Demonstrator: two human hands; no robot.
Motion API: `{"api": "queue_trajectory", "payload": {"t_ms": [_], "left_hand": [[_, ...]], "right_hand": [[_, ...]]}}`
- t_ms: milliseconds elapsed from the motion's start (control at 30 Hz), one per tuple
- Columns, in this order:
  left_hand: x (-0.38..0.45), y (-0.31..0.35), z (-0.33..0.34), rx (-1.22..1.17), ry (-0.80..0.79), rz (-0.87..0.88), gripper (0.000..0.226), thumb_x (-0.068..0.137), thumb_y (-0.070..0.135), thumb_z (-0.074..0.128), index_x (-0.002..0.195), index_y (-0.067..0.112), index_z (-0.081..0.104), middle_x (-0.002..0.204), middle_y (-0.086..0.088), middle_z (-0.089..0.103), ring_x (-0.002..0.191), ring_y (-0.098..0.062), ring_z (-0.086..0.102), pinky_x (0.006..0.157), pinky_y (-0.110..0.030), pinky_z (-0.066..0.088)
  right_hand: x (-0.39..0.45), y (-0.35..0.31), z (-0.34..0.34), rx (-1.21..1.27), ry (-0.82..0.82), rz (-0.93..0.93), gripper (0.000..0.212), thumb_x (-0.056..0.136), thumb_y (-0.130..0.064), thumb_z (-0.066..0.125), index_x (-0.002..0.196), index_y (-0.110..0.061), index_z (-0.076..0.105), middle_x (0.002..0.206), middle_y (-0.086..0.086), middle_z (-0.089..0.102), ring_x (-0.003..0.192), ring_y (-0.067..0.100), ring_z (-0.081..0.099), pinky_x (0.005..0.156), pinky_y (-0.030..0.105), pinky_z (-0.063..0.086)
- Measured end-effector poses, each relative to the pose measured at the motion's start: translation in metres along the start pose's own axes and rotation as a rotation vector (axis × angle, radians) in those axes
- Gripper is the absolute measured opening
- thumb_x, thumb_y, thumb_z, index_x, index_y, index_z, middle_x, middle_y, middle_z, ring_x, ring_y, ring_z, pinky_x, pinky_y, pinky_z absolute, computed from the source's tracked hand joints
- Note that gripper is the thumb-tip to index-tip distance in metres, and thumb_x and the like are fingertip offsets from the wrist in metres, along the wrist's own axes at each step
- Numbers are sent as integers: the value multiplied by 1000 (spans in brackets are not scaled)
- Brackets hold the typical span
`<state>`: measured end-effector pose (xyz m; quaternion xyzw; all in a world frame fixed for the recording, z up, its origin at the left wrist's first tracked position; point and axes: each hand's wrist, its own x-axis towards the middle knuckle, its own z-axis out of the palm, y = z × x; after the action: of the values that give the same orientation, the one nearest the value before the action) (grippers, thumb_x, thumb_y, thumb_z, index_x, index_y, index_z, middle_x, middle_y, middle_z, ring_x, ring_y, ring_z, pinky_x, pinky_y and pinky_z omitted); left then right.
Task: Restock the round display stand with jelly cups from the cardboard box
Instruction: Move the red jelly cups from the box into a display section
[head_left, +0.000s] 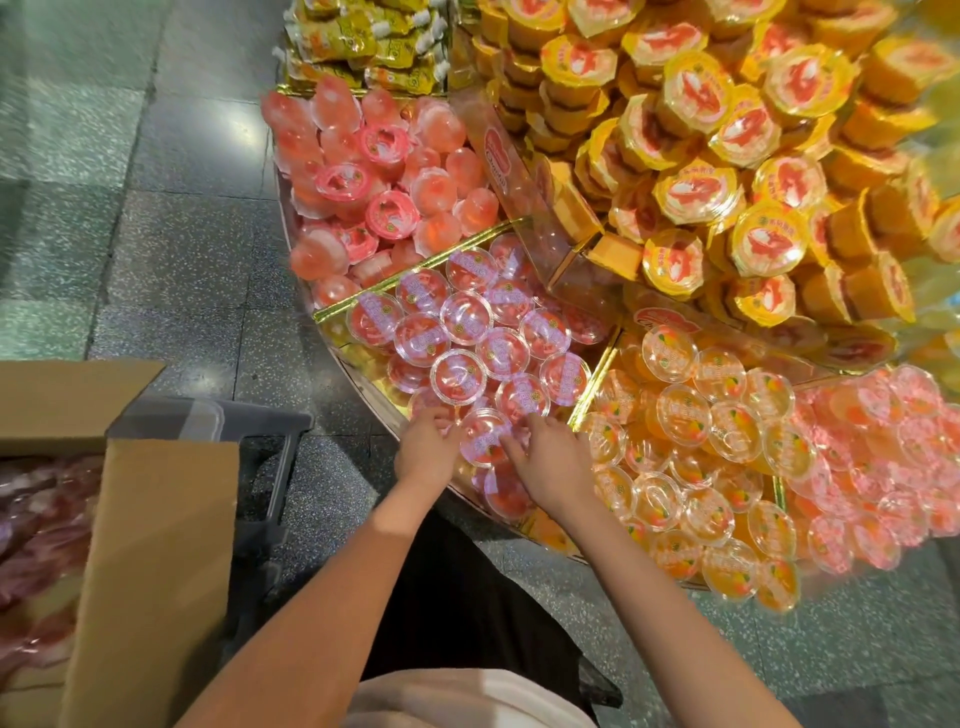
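While both hands pinch one red jelly cup (484, 435) at the display stand (363, 371) rim, left hand (425, 451) and right hand (551, 462) flank it; cardboard box (150, 561) sits left, holding bagged cups; orange cups (675, 415) fill the neighbouring section.

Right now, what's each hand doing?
Left hand: fingers curled on the red jelly cup.
Right hand: fingers touching the same cup, grip unclear.

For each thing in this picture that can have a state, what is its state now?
cardboard box: flaps open, packets inside.
red jelly cup: sealed, lid up, held between both hands at the stand's near edge.
left hand: fingers curled on the cup.
right hand: fingers curled on the cup.
red jelly section: nearly full.
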<state>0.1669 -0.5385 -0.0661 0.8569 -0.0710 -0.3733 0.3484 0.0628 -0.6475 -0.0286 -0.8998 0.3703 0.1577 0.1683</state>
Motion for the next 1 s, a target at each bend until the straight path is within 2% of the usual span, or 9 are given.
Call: {"api": "queue_trajectory", "payload": {"t_ms": [100, 200, 267, 333, 433, 600, 733, 1000], "left_hand": [[2, -5, -23, -19, -26, -24, 35, 94, 18, 54, 128, 16, 54, 101, 5, 61, 92, -16, 57, 87, -33, 48], [2, -17, -52, 10, -82, -35, 25, 93, 22, 57, 118, 20, 62, 106, -1, 66, 96, -20, 60, 85, -30, 48], [-2, -30, -75, 57, -102, -30, 17, 93, 26, 59, 109, 23, 64, 108, -3, 67, 96, -20, 61, 83, -28, 47], [-10, -47, -101, 98, -108, -26, 22, 92, 26, 59, 113, 20, 63, 109, -3, 67, 94, -18, 59, 78, -25, 44], [-30, -79, -141, 141, -78, -38, 29, 92, 25, 57, 119, 16, 61, 107, -3, 66, 91, -18, 59, 75, -26, 43], [-79, -142, -196, -19, 106, -110, 29, 94, 12, 58, 121, 3, 59, 112, -16, 65, 96, -27, 60, 67, -18, 33], [-127, -201, -228, -122, 295, -194, 28, 94, 11, 59, 120, 2, 60, 114, -15, 66, 107, -29, 60, 80, -23, 39], [-207, -315, -231, -374, 563, -411, 23, 93, 14, 57, 115, 9, 64, 114, -10, 68, 107, -26, 62, 92, -33, 48]], "right_hand": [[15, -21, -14, 61, 45, -81, 30, 96, -38, 46, 112, -17, 60, 100, 3, 69, 96, 24, 63, 94, 38, 41], [24, -51, -27, 65, 27, -194, 27, 96, -31, 47, 113, -15, 61, 91, 5, 71, 91, 27, 65, 89, 37, 41], [28, -76, -31, 64, 4, -284, 28, 95, -30, 48, 116, -14, 61, 91, 8, 71, 88, 28, 65, 82, 37, 49], [29, -105, -31, 38, -29, -382, 29, 94, -29, 49, 115, -13, 61, 93, 10, 70, 87, 30, 65, 77, 38, 52], [24, -154, -24, -75, -102, -513, 30, 93, -32, 51, 115, -14, 60, 102, 10, 70, 96, 32, 64, 80, 36, 49], [-14, -243, -2, -246, -185, -759, 32, 94, -30, 50, 121, -15, 57, 115, 11, 66, 111, 32, 59, 89, 38, 44], [-55, -308, 30, -311, -267, -904, 33, 94, -29, 53, 125, -18, 57, 118, 10, 65, 112, 30, 59, 91, 37, 44], [-124, -401, 105, -458, -406, -1101, 35, 92, -27, 55, 125, -17, 60, 115, 11, 65, 111, 31, 58, 84, 34, 47]]}}
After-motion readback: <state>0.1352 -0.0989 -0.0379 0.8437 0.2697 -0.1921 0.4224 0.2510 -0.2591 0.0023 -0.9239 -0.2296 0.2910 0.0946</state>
